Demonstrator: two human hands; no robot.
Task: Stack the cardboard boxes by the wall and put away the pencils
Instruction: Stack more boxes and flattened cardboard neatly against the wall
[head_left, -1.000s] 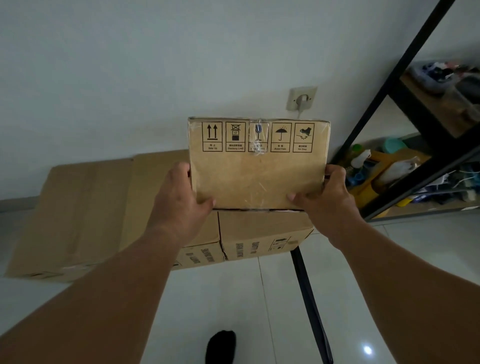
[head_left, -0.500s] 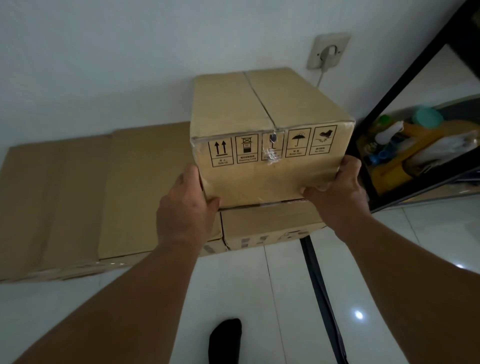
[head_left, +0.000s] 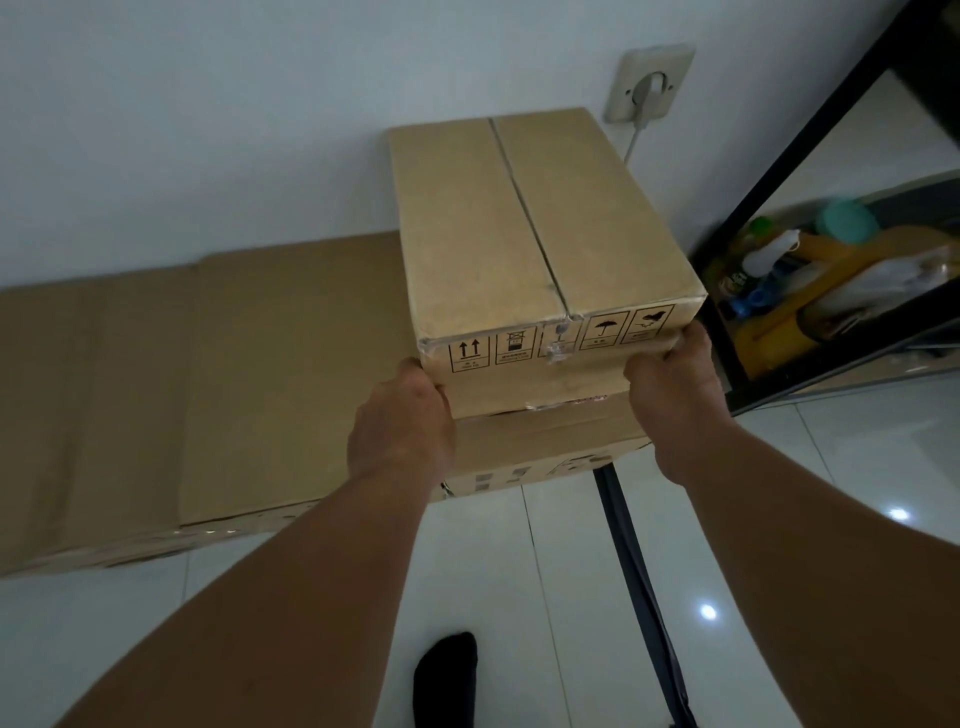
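A small cardboard box (head_left: 524, 228) with black handling symbols on its near face rests on a lower box (head_left: 545, 447) against the white wall. My left hand (head_left: 402, 421) grips its near left bottom corner. My right hand (head_left: 672, 379) grips the near right corner. To the left lie two wider flat boxes (head_left: 291, 374), side by side on the floor by the wall. No pencils show in this view.
A black metal shelf (head_left: 810, 135) stands at the right, its low tier full of bottles and bags (head_left: 810, 275). A wall socket with a plugged cable (head_left: 649, 85) sits just behind the box. A black strip (head_left: 639, 582) runs along the glossy white floor. My black sock (head_left: 447, 675) shows below.
The held box has gone down and away from me onto the lower box by the wall; its top face now shows. Both hands stayed on its near corners.
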